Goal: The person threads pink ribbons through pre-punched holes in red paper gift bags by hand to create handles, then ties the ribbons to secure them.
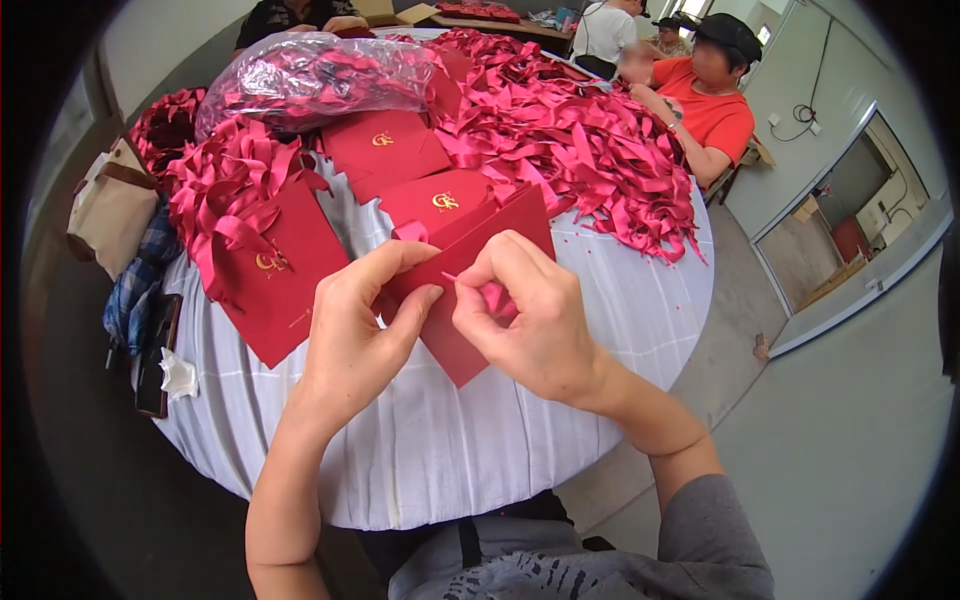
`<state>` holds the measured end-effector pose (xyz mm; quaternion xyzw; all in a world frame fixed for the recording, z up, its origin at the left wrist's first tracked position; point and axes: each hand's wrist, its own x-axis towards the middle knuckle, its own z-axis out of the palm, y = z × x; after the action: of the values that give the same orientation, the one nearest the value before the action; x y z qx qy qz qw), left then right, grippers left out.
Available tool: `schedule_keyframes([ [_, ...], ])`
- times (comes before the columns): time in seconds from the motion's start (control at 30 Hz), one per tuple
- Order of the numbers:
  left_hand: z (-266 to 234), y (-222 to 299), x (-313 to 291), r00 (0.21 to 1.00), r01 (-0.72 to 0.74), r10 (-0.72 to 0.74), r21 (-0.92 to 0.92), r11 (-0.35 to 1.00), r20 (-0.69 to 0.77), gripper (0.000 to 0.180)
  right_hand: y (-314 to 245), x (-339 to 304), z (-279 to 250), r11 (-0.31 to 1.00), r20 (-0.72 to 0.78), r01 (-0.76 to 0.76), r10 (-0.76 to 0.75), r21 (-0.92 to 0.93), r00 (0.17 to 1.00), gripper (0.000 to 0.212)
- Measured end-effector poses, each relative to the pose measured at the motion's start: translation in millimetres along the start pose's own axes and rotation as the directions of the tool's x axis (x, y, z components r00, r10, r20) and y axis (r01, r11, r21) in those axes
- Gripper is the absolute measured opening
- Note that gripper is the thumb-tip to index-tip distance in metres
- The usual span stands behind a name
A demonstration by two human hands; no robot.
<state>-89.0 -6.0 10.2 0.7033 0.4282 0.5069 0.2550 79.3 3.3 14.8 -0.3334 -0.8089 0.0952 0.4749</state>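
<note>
Between my hands, above the near part of the table, is a red paper gift bag (462,345), tilted. My left hand (365,315) grips its edge, thumb on the near face and fingers behind. My right hand (525,310) is closed in a pinch on a pink satin ribbon (495,297), whose thin tip points at the bag's face near my left thumb. Just beyond lie more red bags with gold emblems, one (385,150) behind and another (285,290) to the left with loose ribbons over its upper part.
A large heap of pink ribbons (580,130) covers the far right of the white-clothed round table (580,440). A clear plastic bag of ribbons (310,85) lies far left. At the left edge are a beige bag (112,210), a folded umbrella (142,270) and crumpled tissue (180,376). Other people sit around.
</note>
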Motion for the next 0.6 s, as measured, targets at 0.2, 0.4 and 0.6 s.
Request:
schedule_keyframes([
  [0.2,6,5,-4,0.992,-0.122,0.124,0.069,0.99,-0.027,0.026,-4,-1,0,0.999,-0.004,-0.039,0.039,-0.016,0.999,0.019],
  [0.4,14,8,-6,0.969,-0.235,0.244,0.188,0.954,-0.027,0.028,-16,0,-1,0.987,-0.021,-0.001,-0.002,-0.161,1.0,0.019],
  [0.6,16,7,-7,0.957,-0.281,0.289,0.214,0.935,-0.007,0.028,-10,0,0,0.995,-0.087,0.015,-0.023,-0.094,0.996,0.015],
])
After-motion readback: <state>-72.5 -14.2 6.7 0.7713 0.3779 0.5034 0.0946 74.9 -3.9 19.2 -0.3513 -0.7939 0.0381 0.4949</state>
